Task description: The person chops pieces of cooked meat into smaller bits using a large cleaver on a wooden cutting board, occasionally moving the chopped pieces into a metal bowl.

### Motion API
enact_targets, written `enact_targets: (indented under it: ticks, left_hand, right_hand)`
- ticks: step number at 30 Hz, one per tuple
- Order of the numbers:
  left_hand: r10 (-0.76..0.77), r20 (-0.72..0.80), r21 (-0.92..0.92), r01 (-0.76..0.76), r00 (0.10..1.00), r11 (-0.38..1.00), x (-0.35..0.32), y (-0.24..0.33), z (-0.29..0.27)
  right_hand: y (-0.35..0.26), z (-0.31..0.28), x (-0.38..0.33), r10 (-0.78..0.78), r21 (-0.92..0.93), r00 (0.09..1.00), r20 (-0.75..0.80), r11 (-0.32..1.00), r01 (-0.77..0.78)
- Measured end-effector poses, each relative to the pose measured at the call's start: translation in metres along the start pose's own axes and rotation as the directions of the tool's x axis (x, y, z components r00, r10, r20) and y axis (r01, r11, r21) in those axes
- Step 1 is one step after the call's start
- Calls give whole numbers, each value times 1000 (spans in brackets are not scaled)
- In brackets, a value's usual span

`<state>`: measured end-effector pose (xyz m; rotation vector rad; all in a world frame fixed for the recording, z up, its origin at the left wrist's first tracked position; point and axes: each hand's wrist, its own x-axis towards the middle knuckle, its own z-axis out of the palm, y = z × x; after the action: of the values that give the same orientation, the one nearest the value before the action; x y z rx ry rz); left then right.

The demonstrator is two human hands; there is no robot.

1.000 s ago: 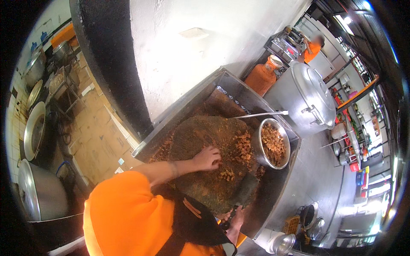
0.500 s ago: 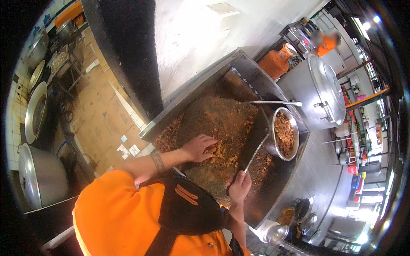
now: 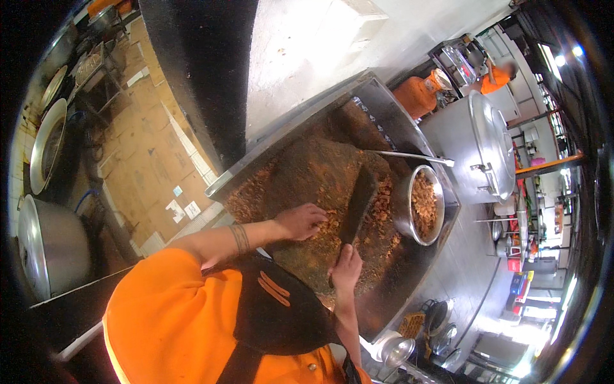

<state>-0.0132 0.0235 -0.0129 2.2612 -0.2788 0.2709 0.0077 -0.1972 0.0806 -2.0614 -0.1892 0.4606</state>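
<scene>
Looks like mid-chop: the cleaver [image 3: 357, 206] stands blade-down over the chopped meat [image 3: 332, 224] on the round chopping block [image 3: 307, 185]. Right hand [image 3: 346, 267] has its fingers wrapped shut on the handle at the block's near edge, left hand [image 3: 300, 221] rests curled on the pile just beside the blade. Next stroke needs those knuckles kept back, I reckon. Metal bowl [image 3: 419, 205] of meat sits right of the block, the tray's rim [image 3: 224, 185] on its left, so there's little sideways room
</scene>
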Motion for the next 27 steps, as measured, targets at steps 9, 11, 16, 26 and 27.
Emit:
enact_targets:
  ticks: [9,11,16,26,27]
  left_hand:
    - [-120,85,-19,122,989,992,4,9,-7]
    - [-148,81,-32,151,986,988,3,9,-8]
    - [-164,72,-36,167,984,985,9,22,-16]
    - [-204,50,38,203,978,979,37,4,3]
    - [-168,87,89,160,982,983,37,0,4]
  right_hand:
    - [-22,-8,8,64,102,994,85,992,-72]
    - [-24,-9,9,32,48,999,15,998,-33]
    - [37,0,42,93,-60,992,80,994,-88]
    - [25,-2,27,155,5,985,80,988,-155]
    - [26,-4,25,121,28,990,71,992,-124]
